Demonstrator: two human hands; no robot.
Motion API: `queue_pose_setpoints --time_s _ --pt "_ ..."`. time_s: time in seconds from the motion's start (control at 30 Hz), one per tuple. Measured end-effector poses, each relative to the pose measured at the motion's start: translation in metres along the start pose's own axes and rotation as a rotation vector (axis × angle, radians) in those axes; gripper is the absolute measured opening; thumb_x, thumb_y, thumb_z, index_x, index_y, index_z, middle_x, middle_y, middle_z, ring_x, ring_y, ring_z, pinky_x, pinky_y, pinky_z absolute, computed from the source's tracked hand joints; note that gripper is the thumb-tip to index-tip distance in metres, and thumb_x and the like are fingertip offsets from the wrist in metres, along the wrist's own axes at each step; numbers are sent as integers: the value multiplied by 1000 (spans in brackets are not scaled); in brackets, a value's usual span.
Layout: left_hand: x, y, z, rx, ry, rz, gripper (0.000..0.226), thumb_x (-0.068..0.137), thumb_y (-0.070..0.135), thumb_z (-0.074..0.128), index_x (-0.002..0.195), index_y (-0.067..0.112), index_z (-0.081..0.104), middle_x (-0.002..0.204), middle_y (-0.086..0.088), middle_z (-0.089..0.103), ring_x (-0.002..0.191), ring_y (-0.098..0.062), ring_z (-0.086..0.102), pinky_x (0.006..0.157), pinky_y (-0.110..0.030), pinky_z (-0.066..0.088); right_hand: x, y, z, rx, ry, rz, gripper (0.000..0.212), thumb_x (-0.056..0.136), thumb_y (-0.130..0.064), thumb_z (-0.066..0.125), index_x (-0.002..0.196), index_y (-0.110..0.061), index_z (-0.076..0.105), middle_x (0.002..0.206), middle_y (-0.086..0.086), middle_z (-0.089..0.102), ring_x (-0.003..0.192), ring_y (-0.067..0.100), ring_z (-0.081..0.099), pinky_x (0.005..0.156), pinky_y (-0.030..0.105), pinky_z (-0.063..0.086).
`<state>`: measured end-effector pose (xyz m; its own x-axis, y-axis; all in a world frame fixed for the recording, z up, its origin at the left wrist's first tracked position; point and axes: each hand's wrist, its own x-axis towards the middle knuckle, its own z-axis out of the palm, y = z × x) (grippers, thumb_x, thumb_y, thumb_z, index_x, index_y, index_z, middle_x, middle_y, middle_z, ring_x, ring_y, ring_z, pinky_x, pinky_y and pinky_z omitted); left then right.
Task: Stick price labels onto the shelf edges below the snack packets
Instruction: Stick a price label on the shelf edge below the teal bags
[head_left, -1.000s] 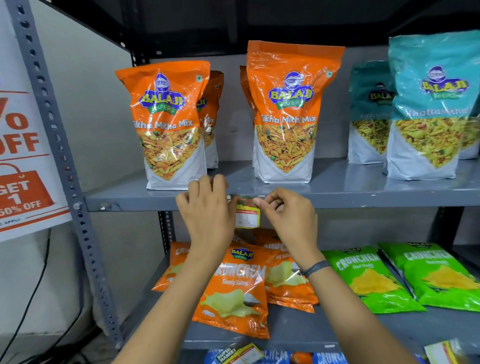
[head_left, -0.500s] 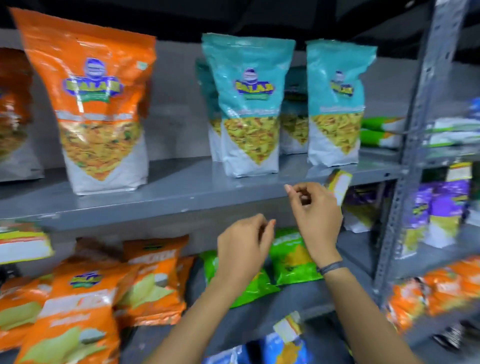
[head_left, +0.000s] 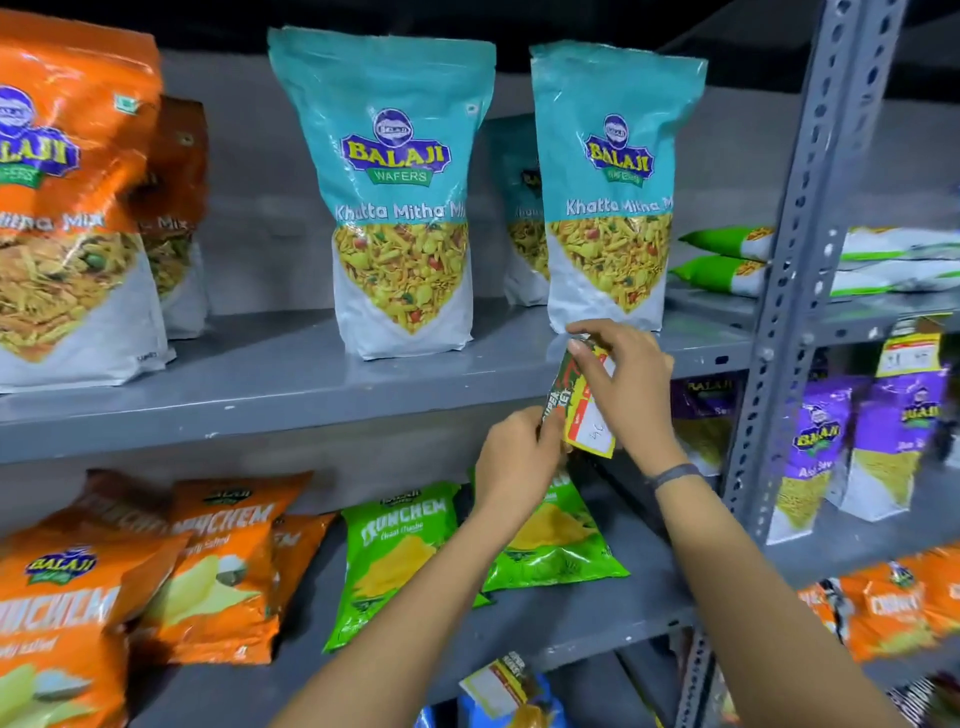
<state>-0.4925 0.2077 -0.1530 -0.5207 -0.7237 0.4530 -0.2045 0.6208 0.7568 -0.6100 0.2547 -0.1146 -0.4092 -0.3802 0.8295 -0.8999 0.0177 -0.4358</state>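
Observation:
A yellow, red and green price label (head_left: 584, 413) is held between both hands in front of the grey shelf edge (head_left: 311, 415), below the right teal Khatta Mitha packet (head_left: 610, 192). My left hand (head_left: 517, 457) pinches its lower left corner. My right hand (head_left: 621, 384) grips its top and right side, fingers curled over it. The label is tilted and stands off the edge. A second teal packet (head_left: 400, 197) stands to the left, and an orange mix packet (head_left: 67, 208) at the far left.
A grey perforated upright (head_left: 800, 260) rises just right of my hands. The lower shelf holds green Crunchem bags (head_left: 395, 556) and orange Crunchem bags (head_left: 208, 577). Purple packets (head_left: 810, 452) fill the neighbouring bay. Another label (head_left: 498, 686) hangs on a lower edge.
My view and both hands shifted right, from the orange packets to the teal ones. My left hand came up and took hold of the label that my right hand carried.

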Motion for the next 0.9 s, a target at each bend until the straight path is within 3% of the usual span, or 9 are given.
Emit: queue_pose_setpoints --time_s 0.07,0.17,0.23,0.3,0.4,0.5,0.73,0.83,0.9 --pt "1 6 -6 15 19 14 43 95 36 40 64 10 55 75 -24 69 75 -39 65 74 -48 54 10 0 -1 2 -55 30 14 90 -29 60 102 -31 66 101 -1 71 103 25 59 73 30 23" --pt "0 18 -17 81 66 58 43 96 37 37 62 13 48 79 -25 68 76 -41 63 73 -47 53 19 -2 -3 -23 -140 70 12 92 -30 57 97 -32 68 102 -3 72 104 24 60 88 42 36" --pt "2 23 -26 156 81 83 44 95 39 37 59 14 43 78 -23 68 78 -39 63 70 -43 53 21 -3 -7 25 -176 76 10 90 -30 59 93 -29 68 90 -4 70 91 19 62 89 46 41" --pt "4 22 -36 280 118 77 46 94 42 38 57 16 40 78 -17 70 81 -36 63 66 -38 47 21 0 -10 135 -193 63 3 86 -25 65 84 -27 67 78 -5 65 70 8 57 83 41 47" --pt "7 15 -49 415 166 97 41 91 46 44 61 18 43 77 -13 71 83 -35 63 61 -36 44 14 8 -17 202 -216 4 17 76 -19 76 74 -26 61 71 1 63 59 2 50 67 29 46" --pt "5 7 -53 543 193 156 45 88 49 49 57 18 39 72 -10 70 80 -36 63 55 -31 37 3 18 -22 171 -248 -46 23 68 -25 82 70 -26 59 62 -10 58 61 5 52 67 34 48" --pt "1 0 -45 665 197 165 37 87 50 52 70 17 60 72 -8 71 78 -35 65 56 -29 38 -6 21 -22 111 -268 -127 24 68 -30 81 69 -32 57 61 -20 52 70 13 54 78 55 50" --pt "2 0 -44 696 206 162 37 87 49 51 74 17 63 75 -10 71 79 -36 65 56 -29 36 -6 22 -22 106 -274 -136 24 69 -30 81 68 -33 57 61 -19 52 72 15 56 80 53 50" --pt "2 1 -45 708 207 166 38 88 49 50 75 16 64 75 -10 71 79 -35 64 55 -29 36 -5 23 -22 147 -274 -125 27 70 -27 80 65 -36 55 64 -19 54 72 13 56 81 38 51"
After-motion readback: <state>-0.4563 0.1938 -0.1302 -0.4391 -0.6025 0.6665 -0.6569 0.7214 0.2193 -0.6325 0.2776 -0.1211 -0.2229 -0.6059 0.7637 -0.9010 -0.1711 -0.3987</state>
